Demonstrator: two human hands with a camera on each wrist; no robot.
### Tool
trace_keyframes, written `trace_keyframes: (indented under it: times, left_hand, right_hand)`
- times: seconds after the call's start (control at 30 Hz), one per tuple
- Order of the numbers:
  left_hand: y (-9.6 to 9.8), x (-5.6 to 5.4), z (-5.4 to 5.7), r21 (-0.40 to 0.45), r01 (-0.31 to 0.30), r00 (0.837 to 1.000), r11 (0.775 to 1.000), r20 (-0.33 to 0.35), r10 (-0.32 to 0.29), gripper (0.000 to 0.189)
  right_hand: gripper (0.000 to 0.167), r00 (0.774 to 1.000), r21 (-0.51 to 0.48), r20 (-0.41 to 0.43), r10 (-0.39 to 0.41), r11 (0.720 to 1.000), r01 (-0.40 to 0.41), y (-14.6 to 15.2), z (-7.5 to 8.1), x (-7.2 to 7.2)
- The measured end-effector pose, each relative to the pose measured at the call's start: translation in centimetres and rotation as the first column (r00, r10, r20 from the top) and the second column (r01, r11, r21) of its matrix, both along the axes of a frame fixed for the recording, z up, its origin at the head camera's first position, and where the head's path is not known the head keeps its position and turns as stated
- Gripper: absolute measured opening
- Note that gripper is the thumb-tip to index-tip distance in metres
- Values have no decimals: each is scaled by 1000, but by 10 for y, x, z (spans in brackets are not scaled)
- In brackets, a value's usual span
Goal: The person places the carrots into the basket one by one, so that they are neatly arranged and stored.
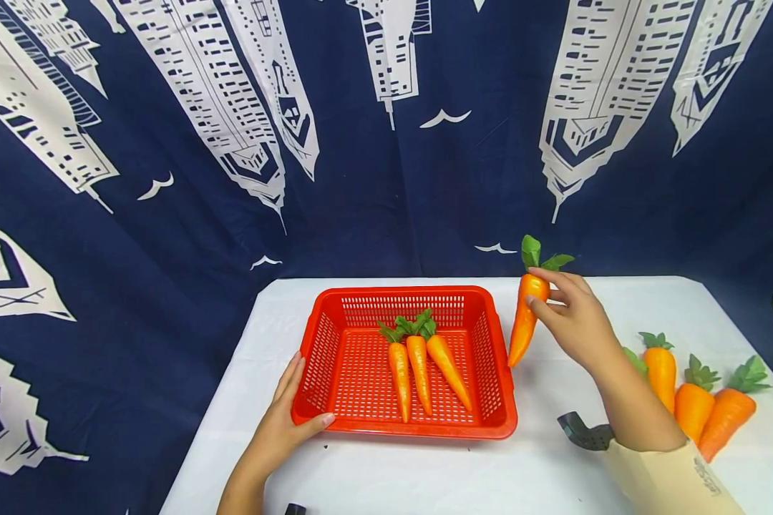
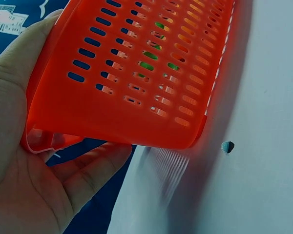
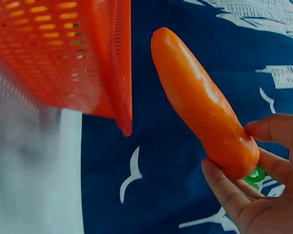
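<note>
A red plastic basket (image 1: 419,433) with slotted walls holds three orange carrots (image 1: 419,372) with green leaves, lying side by side toward its right half. At its near left corner, my left hand (image 1: 286,411) grips the rim, thumb along the front and fingers along the left side. Beyond the right wall, my right hand (image 1: 573,315) pinches another carrot (image 1: 525,322) near its leafy top. That carrot hangs tip down, close to the basket's right rim. The right wrist view shows thumb and fingertips around the thick end of the carrot (image 3: 200,102), apart from the basket (image 3: 102,63).
Several more carrots (image 1: 692,408) lie on the white table (image 1: 386,476) at the right, partly behind the right forearm. A dark wrist mount (image 1: 586,431) juts from the right wrist. A navy cloth with white buildings (image 1: 425,193) hangs behind the table.
</note>
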State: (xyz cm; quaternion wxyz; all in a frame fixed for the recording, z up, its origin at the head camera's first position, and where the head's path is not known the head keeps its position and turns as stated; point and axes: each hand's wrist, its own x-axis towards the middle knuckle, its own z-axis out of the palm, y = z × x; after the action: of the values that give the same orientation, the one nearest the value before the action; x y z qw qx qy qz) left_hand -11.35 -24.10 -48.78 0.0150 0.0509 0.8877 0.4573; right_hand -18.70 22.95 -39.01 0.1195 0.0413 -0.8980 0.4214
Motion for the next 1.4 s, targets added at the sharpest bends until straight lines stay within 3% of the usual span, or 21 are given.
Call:
trace_keyframes:
  times: [0.33, 0.53, 1.03, 1.4]
  left_hand:
    - [1, 0, 1, 1, -8, 1000, 1000, 8, 8, 111]
    - [1, 0, 0, 6, -6, 1000, 1000, 12, 6, 111]
    - [0, 0, 0, -10, -1, 1000, 1000, -8, 1, 110]
    - [0, 0, 0, -11, 1, 1000, 1000, -6, -1, 111]
  right_hand:
    - [52, 988, -82, -38, 147, 985, -149, -40, 14, -16]
    - [50, 979, -60, 21, 205, 977, -203, -69, 12, -24]
    - [52, 913, -49, 166, 373, 928, -371, -126, -6, -38]
    - [50, 875, 113, 291, 387, 894, -433, -151, -31, -50]
